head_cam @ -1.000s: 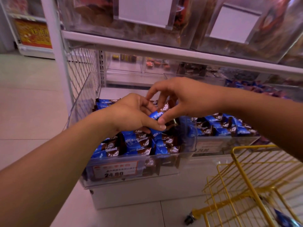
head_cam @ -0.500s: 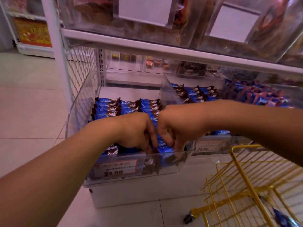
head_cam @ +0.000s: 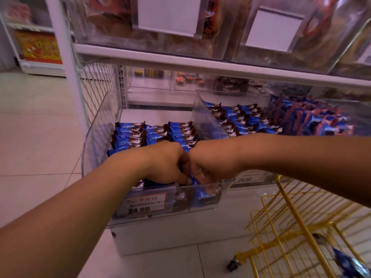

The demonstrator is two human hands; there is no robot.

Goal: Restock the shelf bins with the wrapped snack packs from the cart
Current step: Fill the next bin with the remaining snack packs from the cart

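Since a second ago, both hands have been lowered from above the stock to the front of the clear bin (head_cam: 94, 141), and the snack pack once lifted between them is now pushed down behind the front wall. The left hand (head_cam: 166, 163) and right hand (head_cam: 210, 165) are pressed knuckle to knuckle, fingers curled and pinching the blue snack pack (head_cam: 193, 180) just inside the front rim. Bare shelf floor is left open behind the rows of packs (head_cam: 152, 133). Blue and brown wrappers with white print are seen. The yellow cart (head_cam: 291, 227) is stood near, right of the bin.
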